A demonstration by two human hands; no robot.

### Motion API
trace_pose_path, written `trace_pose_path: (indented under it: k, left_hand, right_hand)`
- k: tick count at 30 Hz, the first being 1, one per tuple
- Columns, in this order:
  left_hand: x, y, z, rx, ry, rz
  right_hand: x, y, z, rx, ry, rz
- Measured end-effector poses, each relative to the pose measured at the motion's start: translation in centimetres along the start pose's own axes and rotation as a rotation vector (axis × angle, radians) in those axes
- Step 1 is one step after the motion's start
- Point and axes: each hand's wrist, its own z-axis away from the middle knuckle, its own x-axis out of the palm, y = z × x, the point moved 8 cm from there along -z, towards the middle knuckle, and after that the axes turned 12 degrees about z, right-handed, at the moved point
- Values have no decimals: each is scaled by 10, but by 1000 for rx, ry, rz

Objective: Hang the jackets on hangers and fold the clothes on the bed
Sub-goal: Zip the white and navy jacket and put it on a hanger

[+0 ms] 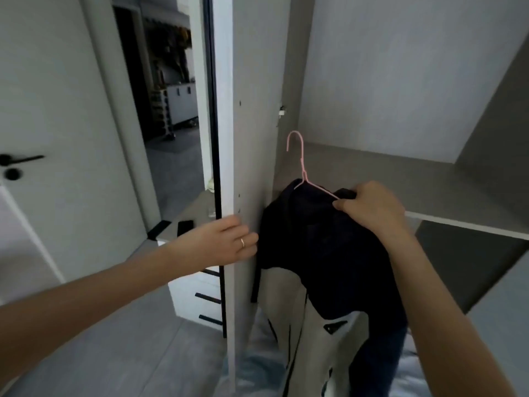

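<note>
- Both forearms are shown bare, uncovered as far as the edges of the view.
- A thin, pale metal ring (242,242) is worn on a finger of the left hand (229,242).
- The right hand (369,207) is seen bare from its back, wrist included.
- A dark blue cloth patch (380,356) is seen under the right forearm; whether it is worn cannot be told.

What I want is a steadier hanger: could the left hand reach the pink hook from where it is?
Probably yes. The left hand rests on the wardrobe panel, holding nothing, and the pink hook stands bare above the jacket, just past that panel. The right hand grips only the jacket's shoulder.
</note>
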Motion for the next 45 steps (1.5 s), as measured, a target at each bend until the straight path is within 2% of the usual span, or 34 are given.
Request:
trace_pose_path:
  k: [3,7,13,17,19,21,23,27,29,30,36,38,41,45]
  left_hand:
    - [13,-11,21,-109,-151,-65]
    - [26,-21,42,-281,-253,-76]
    - [30,-18,34,-405,-377,7]
    - [34,-6,8,-572,-765,141]
    - [45,1,2,-568,-981,301]
    - [57,0,-21,-571,-1057,465]
    - [66,-11,-58,-658,-946,601]
    - [59,-49,-153,-874,-359,942]
    - [48,-70,-199,-905,-77,1091]
    - [44,-80,-222,-900,13,1127]
    - [49,-159,-349,-797,301,1302]
    - [47,-189,-393,-709,416,1357]
    - [56,-222,-471,-573,477,1477]
    - [79,-256,-553,-512,604,1602]
  right_hand:
    - [6,-21,-9,-35,20,9]
    - [11,-32,-12,-43,46,24]
    - [9,-18,-16,-64,41,13]
    - [1,9,-7,-96,102,-25]
    - [-7,27,3,-90,162,-39]
    - [-19,53,16,-35,243,-43]
    - [-35,82,30,59,352,-50]
    - [-68,131,49,222,540,-70]
    - [-93,154,52,269,650,-74]
    - [-107,164,51,281,712,-74]
    - [-175,205,25,324,984,81]
    - [-191,217,9,351,1023,169]
    - [-219,243,-30,461,1054,284]
    - [-261,265,-92,571,1049,336]
